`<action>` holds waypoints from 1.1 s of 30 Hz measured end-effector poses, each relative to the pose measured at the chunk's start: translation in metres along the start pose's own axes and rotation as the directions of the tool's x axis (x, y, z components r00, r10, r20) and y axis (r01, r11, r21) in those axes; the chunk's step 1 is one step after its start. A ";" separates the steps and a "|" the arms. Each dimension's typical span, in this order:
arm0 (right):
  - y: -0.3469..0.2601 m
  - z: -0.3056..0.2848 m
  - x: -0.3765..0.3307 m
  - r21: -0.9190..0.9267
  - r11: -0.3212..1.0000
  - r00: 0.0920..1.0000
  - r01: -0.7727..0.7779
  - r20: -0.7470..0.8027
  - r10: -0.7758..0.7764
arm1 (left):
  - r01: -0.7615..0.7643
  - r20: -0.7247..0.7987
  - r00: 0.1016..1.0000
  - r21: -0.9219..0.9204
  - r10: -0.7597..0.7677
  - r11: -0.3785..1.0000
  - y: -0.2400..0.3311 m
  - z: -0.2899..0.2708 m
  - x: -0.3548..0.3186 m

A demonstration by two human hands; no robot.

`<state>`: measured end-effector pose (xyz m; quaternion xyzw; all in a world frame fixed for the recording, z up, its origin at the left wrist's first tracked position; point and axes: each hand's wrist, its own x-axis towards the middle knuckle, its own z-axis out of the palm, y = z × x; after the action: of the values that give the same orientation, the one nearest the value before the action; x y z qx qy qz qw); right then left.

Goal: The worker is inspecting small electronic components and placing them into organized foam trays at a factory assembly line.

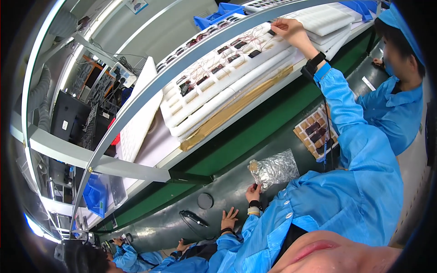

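My right hand (289,32) reaches up to a white foam tray (175,109) on the raised shelf. Its fingers pinch a small black part (271,32) at the tray's far right end. Several black parts with thin reddish wires (217,68) lie in the tray's pockets. My left hand (253,193) is low over the dark bench, fingers closed at the lower edge of a clear bubble-wrap bag (275,169). A small dark spot shows at the fingertips; I cannot make out what it is.
A brown sectioned tray of dark parts (316,132) sits right of the bag. A round dark disc (205,200) and a black corded tool (195,218) lie left. A co-worker's hand (229,219) rests nearby; another person (396,91) is at right. A grey frame bar (136,98) crosses ahead.
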<state>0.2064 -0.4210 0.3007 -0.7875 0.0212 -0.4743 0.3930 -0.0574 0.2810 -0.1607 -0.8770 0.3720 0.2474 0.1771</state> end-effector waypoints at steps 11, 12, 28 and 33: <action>0.024 0.000 0.021 -0.297 0.954 0.964 0.047 0.265 0.035 | 0.076 -0.044 0.996 -0.112 -0.082 0.991 0.008 0.037 -0.009; 0.019 0.005 0.023 -0.303 0.947 0.971 0.103 0.239 -0.029 | 0.112 -0.093 0.986 -0.243 -0.139 0.964 0.008 0.036 -0.014; -0.016 0.018 -0.014 0.024 0.984 0.979 -0.175 0.115 0.171 | -0.095 -0.191 0.677 -0.980 -0.711 0.173 0.114 -0.164 0.125; 0.028 -0.027 -0.051 0.054 0.980 0.969 -0.191 -0.147 0.197 | -0.387 -0.352 0.703 -0.918 -0.617 0.083 0.126 -0.241 0.129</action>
<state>0.1674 -0.4360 0.2521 -0.7352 0.1187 -0.4925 0.4504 -0.0006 0.0062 -0.0532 -0.8010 0.0563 0.0621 -0.5928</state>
